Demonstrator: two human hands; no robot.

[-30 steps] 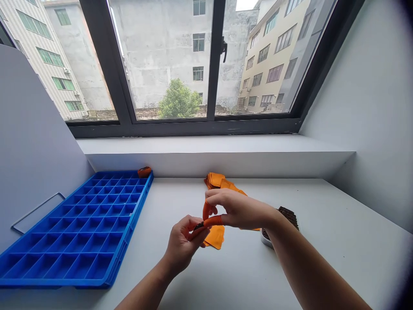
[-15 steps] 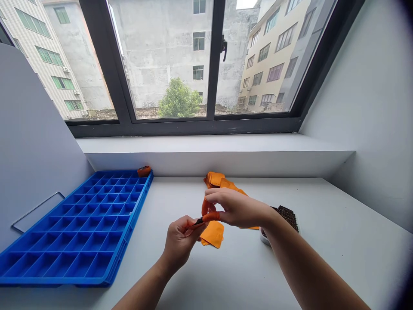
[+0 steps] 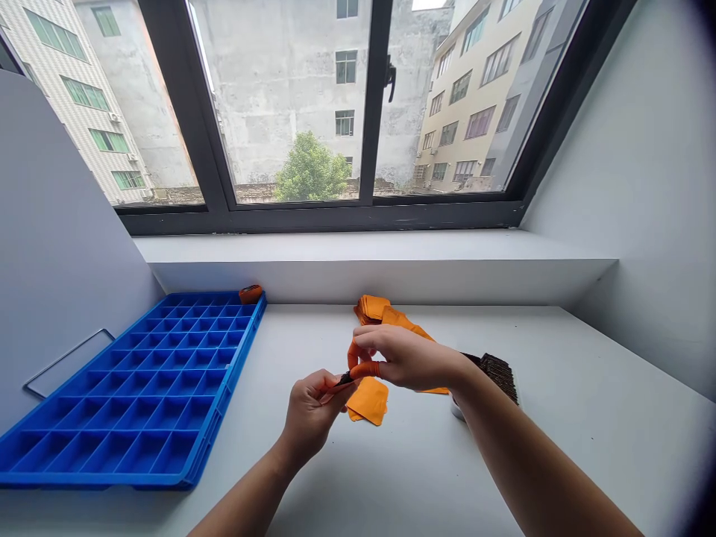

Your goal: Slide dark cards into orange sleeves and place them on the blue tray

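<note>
Between thumb and fingers, my left hand (image 3: 309, 418) grips a small dark piece (image 3: 343, 380), with a flat orange-brown edge showing under it. My right hand (image 3: 411, 359) wears orange finger cots (image 3: 366, 369) on its thumb and forefinger, and these pinch the far end of that same piece. Its exact kind is too small to make out. Just below the fingers, orange flat pouches or sheets (image 3: 369, 403) lie on the white table. More orange sheets (image 3: 406, 321) and a stack (image 3: 372, 307) lie behind my right hand, which partly hides them.
On the left stands a blue compartment tray (image 3: 187, 477), with an orange-wrapped dark bundle (image 3: 250, 294) at its far right corner. A pale container (image 3: 459, 410) of stacked dark strips (image 3: 500, 375) sits behind my right forearm. A window ledge (image 3: 380, 246) bounds the table's back.
Both hands stay at nearly the same spot, still pinching the small dark piece. My right fingertips shift very slightly left. The whole view moves a little.
</note>
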